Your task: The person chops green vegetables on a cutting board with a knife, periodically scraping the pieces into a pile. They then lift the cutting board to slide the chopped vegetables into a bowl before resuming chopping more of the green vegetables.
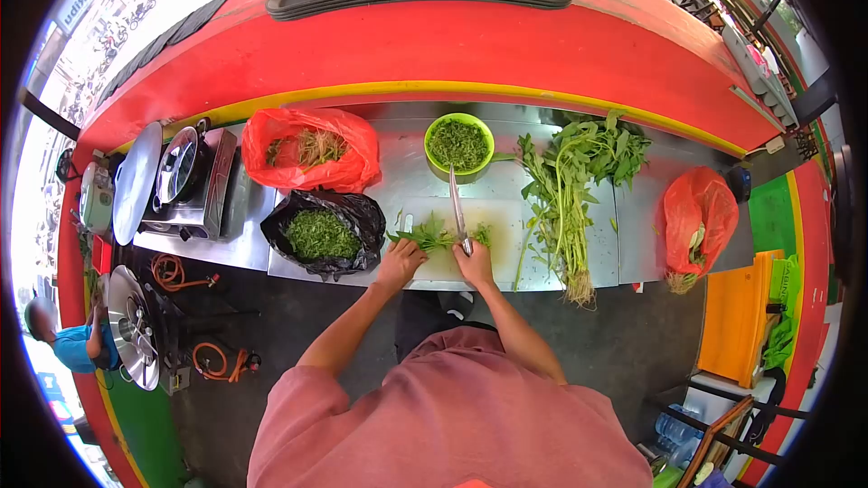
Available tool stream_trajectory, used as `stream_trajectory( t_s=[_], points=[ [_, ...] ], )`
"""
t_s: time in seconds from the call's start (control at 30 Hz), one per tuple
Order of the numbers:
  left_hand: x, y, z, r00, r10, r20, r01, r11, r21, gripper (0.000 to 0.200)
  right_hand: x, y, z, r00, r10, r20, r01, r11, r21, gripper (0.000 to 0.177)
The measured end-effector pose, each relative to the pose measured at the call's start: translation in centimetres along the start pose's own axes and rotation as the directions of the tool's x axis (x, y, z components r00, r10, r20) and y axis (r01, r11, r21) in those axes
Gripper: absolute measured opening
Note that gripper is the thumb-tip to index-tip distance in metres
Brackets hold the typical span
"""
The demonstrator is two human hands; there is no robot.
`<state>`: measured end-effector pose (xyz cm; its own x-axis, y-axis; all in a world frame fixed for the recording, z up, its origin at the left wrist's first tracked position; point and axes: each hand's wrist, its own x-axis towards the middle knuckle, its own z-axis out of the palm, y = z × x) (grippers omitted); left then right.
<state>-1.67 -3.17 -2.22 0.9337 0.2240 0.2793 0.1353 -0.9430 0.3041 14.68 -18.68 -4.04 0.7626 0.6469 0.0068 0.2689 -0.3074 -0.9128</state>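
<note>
On the cutting board (pixel 506 217), hands grip knife (pixel 457 208) and greens (pixel 425 237).

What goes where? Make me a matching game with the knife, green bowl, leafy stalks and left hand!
1 knife
2 green bowl
3 leafy stalks
4 left hand

A holding down the bunch of greens
B in the right hand
C behind the cutting board, full of chopped greens
D lying right of the cutting board

Pairs: 1-B, 2-C, 3-D, 4-A
</note>
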Motion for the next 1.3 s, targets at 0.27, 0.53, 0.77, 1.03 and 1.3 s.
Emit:
stream_trajectory(
  t_s=[0.27, 0.53, 0.77, 1.03, 1.3],
  points=[
    [-0.4, 0.9, 0.6, 1.000, 0.013, 0.025, -0.014, 0.999, 0.046, 0.009, 0.2, 0.3, 0.0, 0.995, 0.081, 0.050, -0.084, 0.995, 0.062, 0.024],
    [3.4, 2.4, 0.2, 0.994, -0.081, -0.076, 0.081, 0.997, 0.000, 0.010, 0.0, -1.2, -0.5, 0.975, 0.195, 0.110, -0.208, 0.969, 0.133, 0.020],
    [5.2, 1.3, 1.6, 0.999, -0.042, -0.008, 0.042, 0.997, 0.060, 0.011, 0.1, -1.8, -0.9, 0.983, 0.152, 0.104, -0.164, 0.979, 0.119, 0.020],
    [4.0, 0.9, 1.9, 0.996, 0.053, -0.074, -0.055, 0.998, -0.016, 0.016, 0.1, -0.9, -0.7, 0.991, 0.100, 0.089, -0.109, 0.989, 0.099, 0.027],
    [3.9, 0.5, 1.5, 0.994, 0.098, -0.052, -0.097, 0.995, 0.013, 0.015, 0.0, -0.9, -0.7, 0.987, 0.128, 0.100, -0.140, 0.982, 0.128, 0.025]
  ],
)
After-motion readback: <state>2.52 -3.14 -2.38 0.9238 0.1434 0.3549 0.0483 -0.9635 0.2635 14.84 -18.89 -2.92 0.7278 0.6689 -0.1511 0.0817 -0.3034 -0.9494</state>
